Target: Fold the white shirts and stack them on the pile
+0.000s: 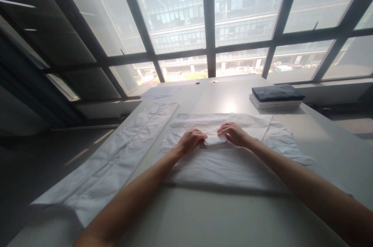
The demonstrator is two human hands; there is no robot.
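A white shirt point(233, 161) lies spread flat in the middle of the white table point(204, 219). My left hand point(190, 140) and my right hand point(234, 133) meet at its centre, fingers curled, and both pinch the same small raised fold of white fabric point(215, 139) between them. Both forearms reach in from the near edge across the shirt's lower part. One sleeve trails off toward the right.
A second white garment point(110, 169) lies stretched along the table's left edge. A stack of folded clothes with a dark one on top point(276, 95) stands at the far right. Flat papers or cloth point(159, 92) lie at the far left. Large windows rise behind the table.
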